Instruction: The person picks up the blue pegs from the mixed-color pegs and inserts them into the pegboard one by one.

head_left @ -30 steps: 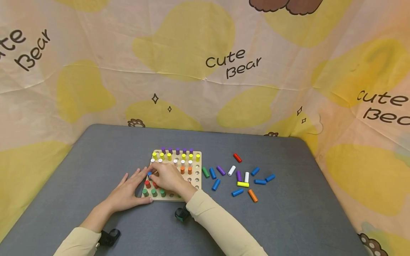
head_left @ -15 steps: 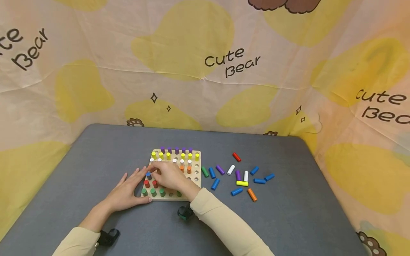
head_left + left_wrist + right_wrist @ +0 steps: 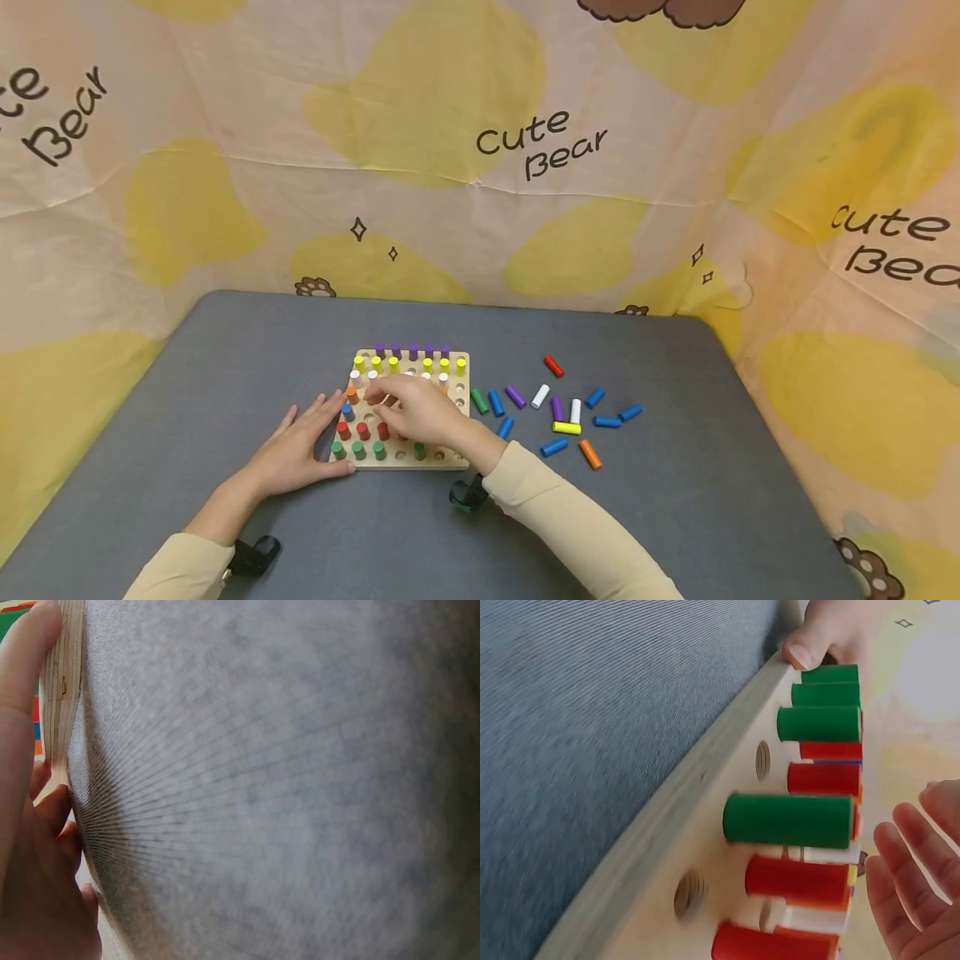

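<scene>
Rightward goes the right hand [image 3: 423,410] since the earlier frame, uncovering an orange peg [image 3: 352,396] at the left end of its row, just beyond a standing blue peg [image 3: 348,412]. Its fingers look apart and empty, though what lies beneath the palm is hidden. Flat fingers of the left hand [image 3: 296,450] rest along the left edge of the pegboard [image 3: 390,466], thumb at the near corner. Many pegs stand in; the green pegs [image 3: 379,451] leave gaps. Loose pegs [image 3: 554,447], six of them blue, remain on the surface [image 3: 697,467] to the right.
</scene>
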### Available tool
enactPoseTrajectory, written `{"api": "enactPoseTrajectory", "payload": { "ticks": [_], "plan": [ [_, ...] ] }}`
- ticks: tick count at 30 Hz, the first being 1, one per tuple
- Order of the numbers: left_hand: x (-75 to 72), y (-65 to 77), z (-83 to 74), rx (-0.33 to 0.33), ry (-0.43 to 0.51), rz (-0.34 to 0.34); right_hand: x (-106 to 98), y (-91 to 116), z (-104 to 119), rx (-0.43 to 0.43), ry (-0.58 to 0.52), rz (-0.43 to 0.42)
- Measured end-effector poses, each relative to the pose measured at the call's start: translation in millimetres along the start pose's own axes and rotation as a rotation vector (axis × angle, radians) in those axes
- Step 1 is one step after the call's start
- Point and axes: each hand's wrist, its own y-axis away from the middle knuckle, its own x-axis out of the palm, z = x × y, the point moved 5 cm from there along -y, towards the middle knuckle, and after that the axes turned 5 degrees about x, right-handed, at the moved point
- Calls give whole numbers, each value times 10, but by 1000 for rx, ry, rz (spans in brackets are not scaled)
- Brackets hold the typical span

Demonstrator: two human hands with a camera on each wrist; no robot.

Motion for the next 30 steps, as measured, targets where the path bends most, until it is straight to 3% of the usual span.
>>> {"api": "enactPoseTrajectory", "payload": {
  "ticks": [15, 30],
  "plan": [
    [-11, 10, -21, -10, 11, 3, -379, 318, -196, -102, -111, -30],
    [2, 12, -24, -10, 8, -4, -486, 766, -672, -67, -126, -43]
  ]
}}
